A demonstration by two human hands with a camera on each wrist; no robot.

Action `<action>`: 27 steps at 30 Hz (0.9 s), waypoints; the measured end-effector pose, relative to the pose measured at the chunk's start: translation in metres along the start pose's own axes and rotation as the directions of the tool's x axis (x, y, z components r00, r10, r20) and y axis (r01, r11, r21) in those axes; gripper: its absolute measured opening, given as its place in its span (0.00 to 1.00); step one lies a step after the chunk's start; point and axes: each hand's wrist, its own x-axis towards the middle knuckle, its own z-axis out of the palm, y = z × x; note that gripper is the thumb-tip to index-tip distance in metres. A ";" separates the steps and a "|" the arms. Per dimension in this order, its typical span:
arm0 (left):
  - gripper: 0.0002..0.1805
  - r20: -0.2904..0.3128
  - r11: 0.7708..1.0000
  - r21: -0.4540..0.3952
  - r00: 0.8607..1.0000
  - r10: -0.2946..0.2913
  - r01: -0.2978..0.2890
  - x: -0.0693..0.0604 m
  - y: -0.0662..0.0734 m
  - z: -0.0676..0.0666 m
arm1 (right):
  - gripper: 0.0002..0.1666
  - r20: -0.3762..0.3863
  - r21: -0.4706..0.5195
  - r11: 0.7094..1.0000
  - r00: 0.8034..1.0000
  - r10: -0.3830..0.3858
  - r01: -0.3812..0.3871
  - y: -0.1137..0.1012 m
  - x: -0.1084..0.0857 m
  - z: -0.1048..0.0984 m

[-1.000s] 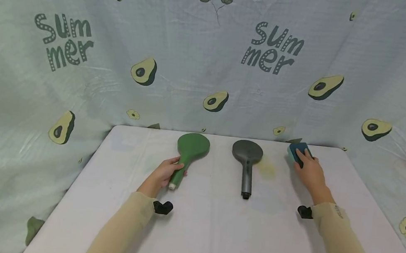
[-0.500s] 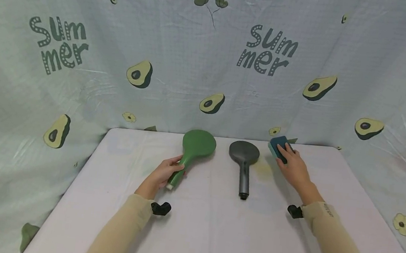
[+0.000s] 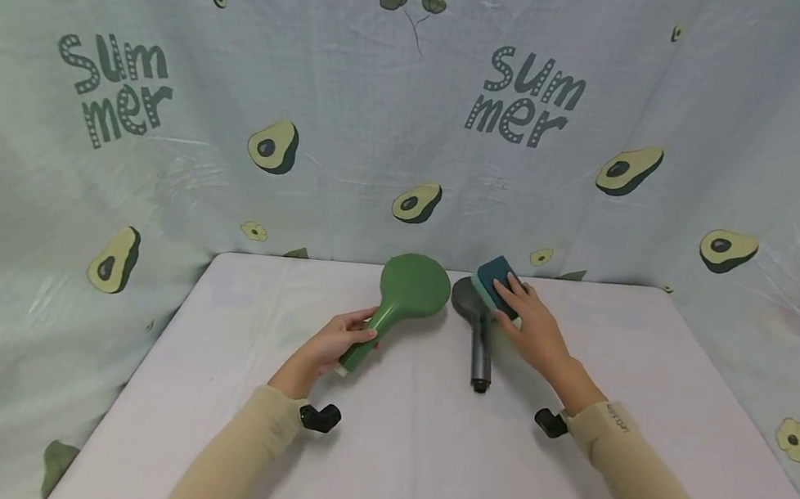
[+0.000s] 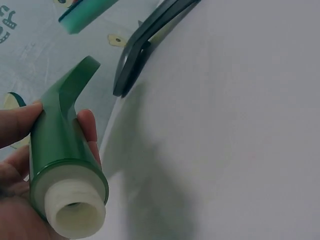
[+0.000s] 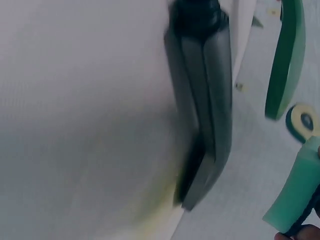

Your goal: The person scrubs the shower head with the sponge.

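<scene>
My left hand (image 3: 328, 344) grips the handle of a green shower head (image 3: 414, 286), its round head tilted up and to the right. In the left wrist view, the white threaded end (image 4: 75, 215) of that handle faces the camera. My right hand (image 3: 534, 335) holds a two-layer sponge (image 3: 491, 278), dark blue on one side and teal on the other. A dark grey shower head (image 3: 481, 349) lies on the table between the hands, handle toward me. From the head view the sponge covers part of its round face; the right wrist view shows the sponge (image 5: 295, 192) held apart from it.
A white-covered table (image 3: 390, 462) spans the front. Behind it hangs a pale cloth (image 3: 358, 96) printed with avocados and lettering. A faint yellow stain (image 5: 155, 210) on the table cover shows near the grey shower head in the right wrist view.
My right hand has carried the sponge leftward, from the table's far right to above the grey shower head. The green shower head has risen and moved right in my left hand.
</scene>
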 end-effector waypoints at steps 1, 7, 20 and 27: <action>0.32 0.010 1.000 0.008 1.000 0.001 -0.001 -0.001 0.001 0.001 | 0.35 -0.001 0.008 1.000 1.000 -0.016 0.016 -0.005 -0.001 0.002; 0.32 0.044 0.999 0.047 0.999 0.022 -0.025 -0.012 0.007 0.008 | 0.34 -0.032 0.028 0.993 0.993 -0.114 0.115 -0.027 -0.003 0.016; 0.32 0.080 0.990 0.096 0.992 0.093 -0.100 -0.031 0.027 0.005 | 0.36 -0.196 0.102 0.967 0.957 -0.213 0.235 -0.029 -0.006 0.044; 0.32 0.064 0.985 0.130 0.992 0.107 -0.115 -0.033 0.034 0.001 | 0.33 -0.223 0.118 0.948 0.938 -0.266 0.297 -0.032 -0.004 0.044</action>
